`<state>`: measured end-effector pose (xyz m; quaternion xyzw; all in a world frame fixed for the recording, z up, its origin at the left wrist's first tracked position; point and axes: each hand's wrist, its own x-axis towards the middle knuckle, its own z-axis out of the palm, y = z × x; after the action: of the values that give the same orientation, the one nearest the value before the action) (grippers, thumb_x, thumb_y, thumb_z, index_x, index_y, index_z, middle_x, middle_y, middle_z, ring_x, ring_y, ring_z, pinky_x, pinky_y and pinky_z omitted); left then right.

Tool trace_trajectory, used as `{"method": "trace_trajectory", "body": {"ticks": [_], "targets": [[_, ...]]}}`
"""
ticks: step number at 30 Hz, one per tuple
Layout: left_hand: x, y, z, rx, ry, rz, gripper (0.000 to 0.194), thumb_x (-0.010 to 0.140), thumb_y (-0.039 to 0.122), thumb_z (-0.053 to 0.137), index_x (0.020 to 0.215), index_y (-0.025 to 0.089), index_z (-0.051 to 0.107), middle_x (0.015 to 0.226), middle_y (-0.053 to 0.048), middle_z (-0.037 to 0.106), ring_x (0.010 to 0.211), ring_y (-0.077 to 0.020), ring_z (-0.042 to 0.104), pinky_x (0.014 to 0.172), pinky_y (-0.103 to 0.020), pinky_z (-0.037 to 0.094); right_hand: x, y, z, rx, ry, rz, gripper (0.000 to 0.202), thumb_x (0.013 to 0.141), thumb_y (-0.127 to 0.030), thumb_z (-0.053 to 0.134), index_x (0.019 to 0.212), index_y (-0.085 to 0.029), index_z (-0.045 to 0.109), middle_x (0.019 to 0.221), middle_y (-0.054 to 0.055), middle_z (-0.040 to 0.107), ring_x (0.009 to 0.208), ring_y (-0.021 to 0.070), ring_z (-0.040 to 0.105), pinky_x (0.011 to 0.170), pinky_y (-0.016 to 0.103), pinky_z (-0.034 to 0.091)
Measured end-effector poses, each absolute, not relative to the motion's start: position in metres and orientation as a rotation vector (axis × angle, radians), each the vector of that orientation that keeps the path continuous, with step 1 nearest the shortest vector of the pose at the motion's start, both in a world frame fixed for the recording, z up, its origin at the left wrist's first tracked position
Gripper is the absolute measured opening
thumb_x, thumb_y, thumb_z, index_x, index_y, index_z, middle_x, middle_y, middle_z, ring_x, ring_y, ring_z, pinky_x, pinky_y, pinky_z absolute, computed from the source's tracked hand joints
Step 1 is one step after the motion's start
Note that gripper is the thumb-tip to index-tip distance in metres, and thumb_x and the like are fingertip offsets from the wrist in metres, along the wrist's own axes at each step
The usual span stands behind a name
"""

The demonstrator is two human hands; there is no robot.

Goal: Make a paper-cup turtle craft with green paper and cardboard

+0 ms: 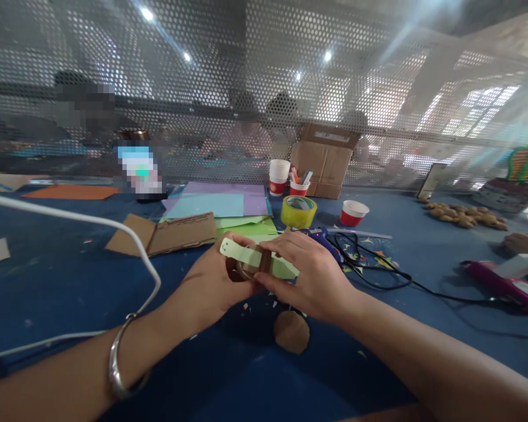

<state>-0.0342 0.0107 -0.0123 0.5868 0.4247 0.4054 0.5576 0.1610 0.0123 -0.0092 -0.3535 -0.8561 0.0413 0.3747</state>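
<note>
Left hand [215, 272] closed round brown piece [265, 262], green strip [242, 253] across top; right hand [312, 272] pinching same piece, thumb opposite fingers. Both above table [229, 375]. Step looks like fitting or pressing; next move seems to call for steady left, light right fingertips. Disc [291, 332] nearer body; glue gun [321, 236], tape [298, 212] beyond.
</note>
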Motion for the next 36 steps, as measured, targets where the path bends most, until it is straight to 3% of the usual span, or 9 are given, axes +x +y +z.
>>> {"method": "trace_trajectory", "body": {"ticks": [6,10,12,28,36], "targets": [[-0.034,0.002,-0.005,1.336,0.929,0.951,0.050,0.069,0.022,0.078,0.112,0.025,0.053,0.093,-0.001,0.066,0.082,-0.0206,0.063,0.064,-0.031,0.050,0.163,0.011,-0.009,-0.914,-2.191,0.077,0.039,0.091,-0.038,0.068,0.120,-0.012,0.067,0.109,0.013,0.072,0.102,0.0262,0.066,0.093,0.045,0.054],[-0.033,0.000,-0.003,1.271,0.925,1.017,0.040,0.078,0.023,0.074,0.114,0.023,0.057,0.104,-0.003,0.068,0.104,-0.0234,0.062,0.091,-0.037,0.048,0.164,0.012,-0.009,-0.905,-2.203,0.056,0.039,0.092,-0.035,0.067,0.124,-0.014,0.065,0.113,0.012,0.072,0.106,0.0260,0.066,0.095,0.044,0.054],[-0.033,0.001,-0.004,1.245,0.892,1.029,0.037,0.081,0.026,0.074,0.115,0.022,0.059,0.108,-0.005,0.068,0.109,-0.0244,0.061,0.097,-0.040,0.046,0.165,0.012,-0.009,-0.904,-2.208,0.040,0.038,0.093,-0.033,0.066,0.127,-0.015,0.064,0.115,0.012,0.072,0.108,0.0259,0.065,0.096,0.043,0.053],[-0.029,0.003,-0.002,1.179,0.950,1.056,0.040,0.079,0.032,0.079,0.115,0.023,0.062,0.103,-0.004,0.073,0.096,-0.0227,0.066,0.093,-0.039,0.050,0.165,0.012,-0.009,-0.897,-2.210,-0.030,0.039,0.094,-0.036,0.063,0.127,-0.014,0.063,0.115,0.012,0.071,0.106,0.0260,0.065,0.094,0.044,0.055],[-0.033,0.003,0.000,1.257,0.875,0.963,0.046,0.080,0.040,0.079,0.122,0.025,0.066,0.125,-0.007,0.071,0.122,-0.0285,0.060,0.106,-0.042,0.044,0.165,0.012,-0.012,-0.899,-2.175,-0.067,0.034,0.092,-0.028,0.062,0.123,-0.016,0.065,0.112,0.011,0.073,0.104,0.0259,0.066,0.092,0.044,0.055]]}}
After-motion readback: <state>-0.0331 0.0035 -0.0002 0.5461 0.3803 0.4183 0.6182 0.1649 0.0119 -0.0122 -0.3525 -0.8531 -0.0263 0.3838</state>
